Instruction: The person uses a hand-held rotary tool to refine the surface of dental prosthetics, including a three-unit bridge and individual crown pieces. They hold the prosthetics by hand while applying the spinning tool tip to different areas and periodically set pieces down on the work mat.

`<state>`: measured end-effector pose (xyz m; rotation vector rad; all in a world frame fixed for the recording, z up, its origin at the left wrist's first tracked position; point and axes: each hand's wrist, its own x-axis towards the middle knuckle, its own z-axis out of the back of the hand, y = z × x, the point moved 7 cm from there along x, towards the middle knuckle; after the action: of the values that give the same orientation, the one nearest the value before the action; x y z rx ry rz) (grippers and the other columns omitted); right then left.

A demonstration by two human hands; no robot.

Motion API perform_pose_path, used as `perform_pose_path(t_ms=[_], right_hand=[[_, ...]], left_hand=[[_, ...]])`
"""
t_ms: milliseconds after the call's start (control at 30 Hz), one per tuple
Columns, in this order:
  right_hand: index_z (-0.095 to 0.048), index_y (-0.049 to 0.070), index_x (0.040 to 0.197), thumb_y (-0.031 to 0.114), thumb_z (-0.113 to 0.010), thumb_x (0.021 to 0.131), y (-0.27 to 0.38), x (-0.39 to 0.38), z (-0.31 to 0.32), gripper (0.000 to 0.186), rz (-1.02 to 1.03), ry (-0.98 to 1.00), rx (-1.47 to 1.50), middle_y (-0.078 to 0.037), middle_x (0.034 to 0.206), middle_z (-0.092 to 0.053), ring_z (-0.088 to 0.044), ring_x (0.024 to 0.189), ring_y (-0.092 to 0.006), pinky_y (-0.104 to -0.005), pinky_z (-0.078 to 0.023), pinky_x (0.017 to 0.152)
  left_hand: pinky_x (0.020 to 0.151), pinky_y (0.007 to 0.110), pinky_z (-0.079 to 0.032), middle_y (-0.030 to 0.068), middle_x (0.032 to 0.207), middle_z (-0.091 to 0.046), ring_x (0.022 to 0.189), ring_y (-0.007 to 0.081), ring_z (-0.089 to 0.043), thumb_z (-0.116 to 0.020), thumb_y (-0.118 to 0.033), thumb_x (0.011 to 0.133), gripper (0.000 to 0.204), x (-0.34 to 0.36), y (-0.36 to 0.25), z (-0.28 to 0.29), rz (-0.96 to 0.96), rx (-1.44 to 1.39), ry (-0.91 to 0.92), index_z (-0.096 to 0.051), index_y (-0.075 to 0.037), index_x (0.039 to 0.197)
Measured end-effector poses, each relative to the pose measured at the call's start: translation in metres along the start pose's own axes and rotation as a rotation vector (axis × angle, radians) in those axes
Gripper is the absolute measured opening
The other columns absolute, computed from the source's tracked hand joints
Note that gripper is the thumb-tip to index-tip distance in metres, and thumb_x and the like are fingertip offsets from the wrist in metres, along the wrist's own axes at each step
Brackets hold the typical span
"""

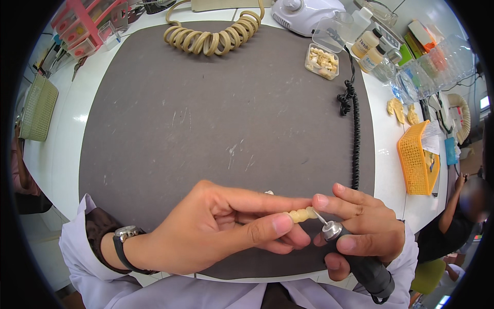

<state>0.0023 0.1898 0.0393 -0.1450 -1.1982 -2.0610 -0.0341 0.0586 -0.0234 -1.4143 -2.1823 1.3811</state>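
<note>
Pale lavender coat point(195, 296) cloth runs along the lower edge, with its sleeves leading up to both hands. A wristwatch point(126, 233) with a dark strap sits on the left wrist. Wrapped by the right hand point(368, 221), a black handpiece point(369, 278) with a silver collar slants up and to the left, its thin metal tip point(320, 219) at the right end of a cream row of joined tooth shapes point(300, 215); whether they touch I cannot tell. That row lies just above the mat's near part, pinched between thumb and index finger of the left hand point(211, 232). Beyond the left index finger peeks a small pale piece point(269, 192), mostly hidden.

Beneath the hands spreads a scratched grey mat point(221, 123) on a white table point(383, 149). A black coiled cord point(356, 139) runs along its right side; an orange basket point(410, 159) stands off to the right, near two tan casts point(395, 109). At the mat's far right corner, an open clear box point(322, 63) holds many cream pieces, while a beige coiled hose point(208, 44) lies across the far edge, left of a white machine point(303, 15)
</note>
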Motion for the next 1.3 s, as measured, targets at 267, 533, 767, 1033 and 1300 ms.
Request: perform_pose_path(t_ms=[267,533,767,1033,1300], right_hand=[[-0.058,0.0,0.092,0.0,-0.069,0.071,0.0028,-0.0028,-0.003,0.024,0.074,-0.124,-0.086,-0.007,0.062,-0.057,-0.063,0.092,-0.0388,-0.0461,-0.046,0.088],[-0.059,0.0,0.09,-0.001,-0.069,0.07,0.0042,-0.0028,-0.0036,0.022,0.079,-0.165,-0.136,-0.005,0.059,-0.055,-0.064,0.089,-0.0381,-0.0452,-0.048,0.086],[-0.059,0.0,0.088,-0.001,-0.069,0.071,0.0034,-0.0003,-0.0054,0.02,0.049,-0.142,-0.16,-0.006,0.059,-0.055,-0.064,0.09,-0.0371,-0.0449,-0.049,0.085],[-0.059,0.0,0.088,0.001,-0.069,0.072,0.0023,0.0005,-0.0073,0.019,0.04,-0.087,-0.187,-0.006,0.06,-0.055,-0.064,0.091,-0.0366,-0.0447,-0.049,0.085],[-0.058,0.001,0.088,0.002,-0.068,0.074,0.0069,-0.0023,-0.0026,0.017,0.046,-0.126,-0.174,-0.006,0.059,-0.054,-0.065,0.089,-0.0364,-0.0456,-0.049,0.085]], left_hand=[[0.081,0.028,-0.054,0.0201,0.096,-0.063,0.093,0.0239,-0.063,-0.049,-0.012,0.093,0.033,-0.0005,-0.0036,0.0021,-0.044,0.043,-0.056,-0.05,0.007,0.12],[0.082,0.026,-0.053,0.0204,0.098,-0.064,0.094,0.0218,-0.063,-0.051,-0.013,0.092,0.033,-0.0013,-0.0046,0.0027,-0.081,0.035,-0.097,-0.051,0.008,0.118],[0.082,0.026,-0.052,0.0201,0.098,-0.064,0.092,0.0202,-0.063,-0.052,-0.012,0.092,0.032,-0.0009,-0.0037,0.0043,-0.094,0.034,-0.104,-0.052,0.007,0.117],[0.084,0.028,-0.052,0.0206,0.1,-0.063,0.096,0.0228,-0.062,-0.052,-0.013,0.091,0.033,-0.0002,-0.0027,0.0045,-0.116,0.029,-0.115,-0.052,0.008,0.117],[0.087,0.03,-0.051,0.0218,0.105,-0.061,0.1,0.0243,-0.06,-0.052,-0.014,0.091,0.036,0.0005,-0.0037,0.0042,-0.102,0.008,-0.114,-0.05,0.009,0.119]])
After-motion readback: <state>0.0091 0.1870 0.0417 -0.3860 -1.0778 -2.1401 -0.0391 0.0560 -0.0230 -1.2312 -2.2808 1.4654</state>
